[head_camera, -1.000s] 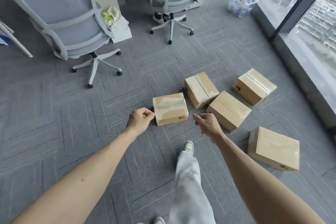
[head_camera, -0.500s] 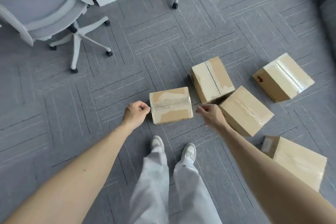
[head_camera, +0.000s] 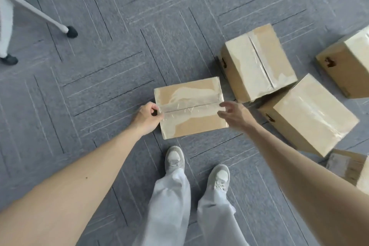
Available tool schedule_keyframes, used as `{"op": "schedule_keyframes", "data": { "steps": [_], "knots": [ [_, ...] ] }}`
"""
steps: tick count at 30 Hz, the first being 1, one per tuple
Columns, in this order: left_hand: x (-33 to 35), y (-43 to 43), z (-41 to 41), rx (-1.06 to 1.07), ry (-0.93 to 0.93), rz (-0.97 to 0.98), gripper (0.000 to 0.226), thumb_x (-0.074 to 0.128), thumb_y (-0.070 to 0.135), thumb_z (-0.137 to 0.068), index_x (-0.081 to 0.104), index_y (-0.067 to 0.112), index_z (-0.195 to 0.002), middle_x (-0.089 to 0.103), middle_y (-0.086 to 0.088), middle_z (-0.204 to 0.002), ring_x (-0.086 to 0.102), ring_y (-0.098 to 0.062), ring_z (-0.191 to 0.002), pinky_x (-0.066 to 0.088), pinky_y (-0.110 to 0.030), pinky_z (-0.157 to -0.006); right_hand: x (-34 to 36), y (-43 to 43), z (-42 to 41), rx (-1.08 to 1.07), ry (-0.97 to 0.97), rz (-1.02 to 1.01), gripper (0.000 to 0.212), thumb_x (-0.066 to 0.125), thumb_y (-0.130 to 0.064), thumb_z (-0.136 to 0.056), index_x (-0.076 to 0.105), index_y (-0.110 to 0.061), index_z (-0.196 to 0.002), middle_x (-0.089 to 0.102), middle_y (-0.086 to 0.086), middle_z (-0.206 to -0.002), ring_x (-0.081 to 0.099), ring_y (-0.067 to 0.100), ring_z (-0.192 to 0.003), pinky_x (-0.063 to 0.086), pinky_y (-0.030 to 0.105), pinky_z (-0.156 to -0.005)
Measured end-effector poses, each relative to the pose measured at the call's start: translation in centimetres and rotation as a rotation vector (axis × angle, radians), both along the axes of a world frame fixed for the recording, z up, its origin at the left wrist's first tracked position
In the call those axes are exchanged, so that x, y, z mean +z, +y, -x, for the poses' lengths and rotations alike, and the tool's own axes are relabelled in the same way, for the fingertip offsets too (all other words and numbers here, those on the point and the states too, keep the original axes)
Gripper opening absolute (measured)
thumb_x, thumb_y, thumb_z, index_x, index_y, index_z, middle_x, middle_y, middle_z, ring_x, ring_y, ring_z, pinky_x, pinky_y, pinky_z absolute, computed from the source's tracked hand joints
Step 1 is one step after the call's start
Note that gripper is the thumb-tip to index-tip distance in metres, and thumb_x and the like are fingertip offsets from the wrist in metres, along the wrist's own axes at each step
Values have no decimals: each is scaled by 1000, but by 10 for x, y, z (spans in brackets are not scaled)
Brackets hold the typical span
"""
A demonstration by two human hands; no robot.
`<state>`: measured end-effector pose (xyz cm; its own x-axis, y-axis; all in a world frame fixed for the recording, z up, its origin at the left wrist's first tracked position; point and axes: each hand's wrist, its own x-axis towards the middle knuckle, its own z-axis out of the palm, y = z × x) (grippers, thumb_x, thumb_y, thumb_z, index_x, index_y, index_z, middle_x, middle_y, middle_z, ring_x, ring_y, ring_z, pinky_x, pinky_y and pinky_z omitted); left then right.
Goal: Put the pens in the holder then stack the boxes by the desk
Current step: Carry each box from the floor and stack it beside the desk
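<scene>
Flanking the taped (glossy) cardboard box — left hand gripping, right hand splayed, empty

- I am bending lower, so the nearest box is filling more of my view than a second ago.
- My left hand is closing onto the box's left end. Its curled fingers are now gripping the edge instead of hanging just beside it.
- My right hand is opening, its fingers spreading at the box's right end.
- Both my shoes are now standing just behind the box.
- The chair base is sliding off to the upper left corner.
</scene>
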<state>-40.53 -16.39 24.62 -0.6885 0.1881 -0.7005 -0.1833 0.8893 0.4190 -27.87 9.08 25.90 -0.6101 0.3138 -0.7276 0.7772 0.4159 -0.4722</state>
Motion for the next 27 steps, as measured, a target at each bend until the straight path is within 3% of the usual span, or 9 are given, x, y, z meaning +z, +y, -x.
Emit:
{"op": "schedule_keyframes", "data": {
  "steps": [5, 10, 13, 17, 22, 27],
  "knots": [
    [-99, -14, 2, 15, -28, 44, 49, 66, 38, -88, 48, 22, -131, 49, -9, -135, 50, -27, -121, 42, -36, -95, -89, 1, 10, 1, -47, -73, 49, 61, -30, -93, 49, -15, -138, 61, 17, -124, 59, 26, -104, 44, 33, -90],
    [-160, -18, 1, 54, -51, 57, 68, 68, 38, -86, 34, 18, -142, 47, -12, -142, 48, -30, -126, 41, -38, -102, -148, 5, 16, -30, -85, -152, 60, 60, -34, -92, 35, -19, -146, 37, 23, -142, 53, 37, -115, 42, 45, -101],
    [-186, -15, 4, 59, -52, 63, 68, 68, 36, -88, 31, 16, -142, 49, -12, -140, 50, -30, -123, 40, -36, -97, -174, 9, 20, -107, -88, -189, 69, 62, -34, -92, 23, -14, -145, 32, 23, -142, 47, 42, -120, 38, 46, -103],
    [-206, -7, 8, 82, -77, 80, 78, 65, 38, -90, 21, 12, -149, 42, -13, -148, 46, -33, -129, 38, -37, -99, -205, 14, 25, -176, -143, -160, 79, 62, -38, -92, 13, -8, -146, 35, 27, -143, 46, 41, -124, 39, 43, -102],
    [-219, -3, 8, 136, -113, 92, 61, 63, 46, -89, 36, 8, -129, 52, -15, -134, 52, -33, -119, 45, -38, -94, -232, 19, 28, -220, -161, -58, 83, 63, -46, -89, 16, -8, -146, 39, 21, -145, 45, 38, -127, 39, 43, -101],
    [-211, -15, 8, 252, -191, 16, 96, 62, 70, -68, 30, 15, -141, 47, -10, -143, 52, -30, -124, 48, -52, -101, -233, 18, 29, -259, -135, 20, 93, 68, -54, -82, 16, -12, -147, 37, 18, -145, 43, 35, -127, 36, 44, -105]
  ]
}}
